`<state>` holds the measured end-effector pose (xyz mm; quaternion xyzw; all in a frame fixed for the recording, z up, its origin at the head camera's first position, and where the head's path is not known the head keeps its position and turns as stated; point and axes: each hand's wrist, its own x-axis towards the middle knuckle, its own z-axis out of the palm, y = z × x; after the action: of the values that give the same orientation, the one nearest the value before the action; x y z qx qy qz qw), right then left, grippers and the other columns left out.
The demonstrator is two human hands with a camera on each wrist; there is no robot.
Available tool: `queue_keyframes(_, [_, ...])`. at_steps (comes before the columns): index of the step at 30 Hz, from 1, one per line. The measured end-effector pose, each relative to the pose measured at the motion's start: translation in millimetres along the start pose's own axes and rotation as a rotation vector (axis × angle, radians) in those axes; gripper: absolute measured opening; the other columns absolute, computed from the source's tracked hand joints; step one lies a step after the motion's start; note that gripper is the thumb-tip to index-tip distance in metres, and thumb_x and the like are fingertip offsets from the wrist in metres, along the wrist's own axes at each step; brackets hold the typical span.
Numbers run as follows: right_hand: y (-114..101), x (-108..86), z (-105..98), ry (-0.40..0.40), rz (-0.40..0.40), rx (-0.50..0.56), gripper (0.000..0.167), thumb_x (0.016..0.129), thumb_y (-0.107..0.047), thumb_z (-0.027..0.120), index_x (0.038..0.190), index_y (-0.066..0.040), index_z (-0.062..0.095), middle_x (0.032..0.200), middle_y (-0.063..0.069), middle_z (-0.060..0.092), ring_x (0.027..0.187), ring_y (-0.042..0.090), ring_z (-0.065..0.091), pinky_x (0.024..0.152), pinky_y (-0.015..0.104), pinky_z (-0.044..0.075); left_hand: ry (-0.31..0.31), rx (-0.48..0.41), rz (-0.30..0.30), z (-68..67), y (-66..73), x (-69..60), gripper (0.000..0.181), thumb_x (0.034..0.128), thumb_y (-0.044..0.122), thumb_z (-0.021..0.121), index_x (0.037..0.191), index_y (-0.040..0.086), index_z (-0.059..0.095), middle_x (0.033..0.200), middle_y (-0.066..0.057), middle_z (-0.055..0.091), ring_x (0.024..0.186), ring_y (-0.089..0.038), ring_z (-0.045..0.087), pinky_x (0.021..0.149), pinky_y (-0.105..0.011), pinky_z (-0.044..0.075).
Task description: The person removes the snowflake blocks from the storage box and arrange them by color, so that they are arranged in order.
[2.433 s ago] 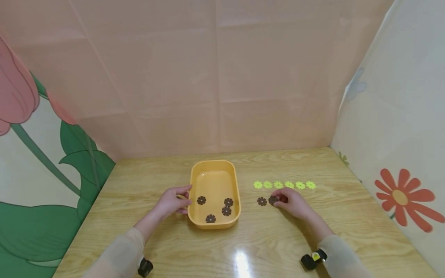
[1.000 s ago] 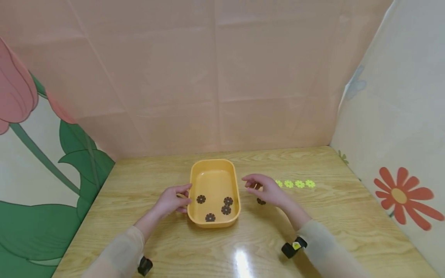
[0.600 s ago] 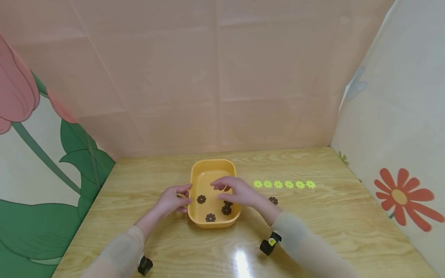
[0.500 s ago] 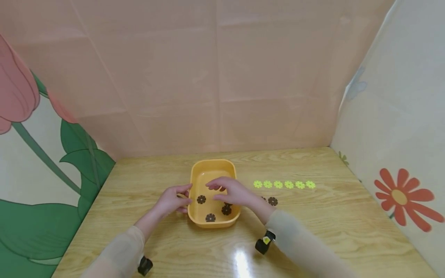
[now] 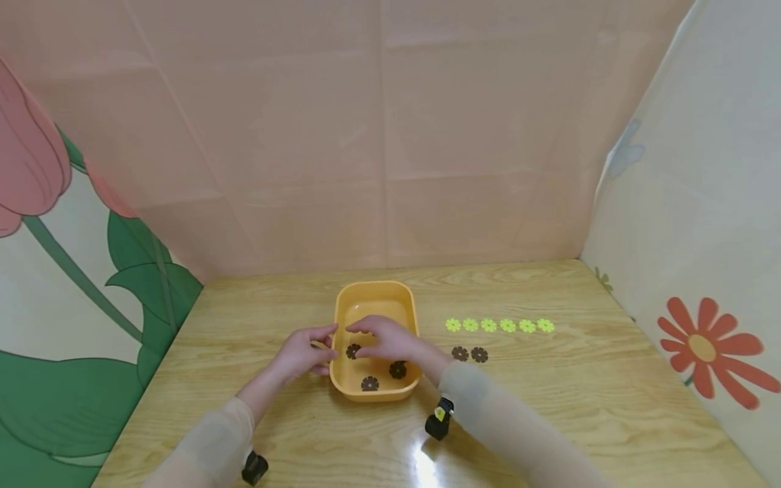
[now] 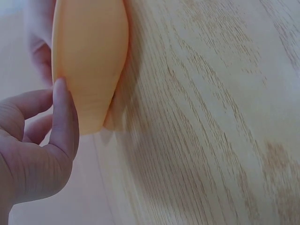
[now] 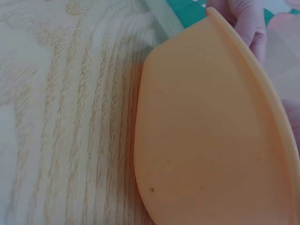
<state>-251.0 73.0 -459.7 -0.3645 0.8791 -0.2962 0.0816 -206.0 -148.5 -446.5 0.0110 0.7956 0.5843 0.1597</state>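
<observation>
In the head view my left hand (image 5: 300, 353) holds the left rim of an orange-yellow plastic tray (image 5: 375, 394), thumb and index finger at its edge. The left wrist view shows the thumb against the tray's outer wall (image 6: 91, 56). My right hand (image 5: 386, 339) hovers over the tray's inside, thumb and fingers apart with nothing seen between them. Beneath and beside it lie dark brown notched flower discs, among them one by the thumb (image 5: 352, 351), a disc at the front (image 5: 369, 383) and a disc at the right (image 5: 398, 369). The right hand hides part of the tray floor.
Right of the tray, a row of several yellow-green flower discs (image 5: 489, 325) lies on the wooden table (image 5: 293, 434). Below its left part sit two brown discs, one at left (image 5: 460, 354) and one at right (image 5: 479, 354). Fabric-covered walls stand behind and at both sides.
My right hand has let go of a brown disc in the lower row and moved left over the tray, then further left across it. The left hand and tray have stayed in place.
</observation>
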Motion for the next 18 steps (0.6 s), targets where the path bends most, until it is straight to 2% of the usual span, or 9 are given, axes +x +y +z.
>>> queue_keyframes(9, [2.9, 6.7, 8.4, -0.08, 0.084, -0.023, 0.056, 0.088, -0.022, 0.077, 0.139, -0.009, 0.057, 0.136, 0.007, 0.059, 0.127, 0.024, 0.052, 0.114, 0.039, 0.04, -0.006, -0.004, 0.019, 0.2, -1.4, 0.0, 0.06, 0.086, -0.008, 0.07, 0.142, 0.001, 0.051, 0.108, -0.018, 0.055, 0.078, -0.024, 0.062, 0.066, -0.038, 0.065])
queue_keyframes(18, [8.8, 11.3, 14.8, -0.111, 0.106, -0.119, 0.058, 0.087, -0.029, 0.078, 0.139, -0.013, 0.058, 0.137, 0.005, 0.055, 0.126, 0.024, 0.048, 0.114, 0.038, 0.037, -0.009, -0.017, 0.024, 0.0, 1.7, -2.6, 0.06, 0.0863, -0.009, 0.068, 0.143, 0.0, 0.049, 0.111, -0.021, 0.054, 0.079, -0.025, 0.062, 0.066, -0.038, 0.065])
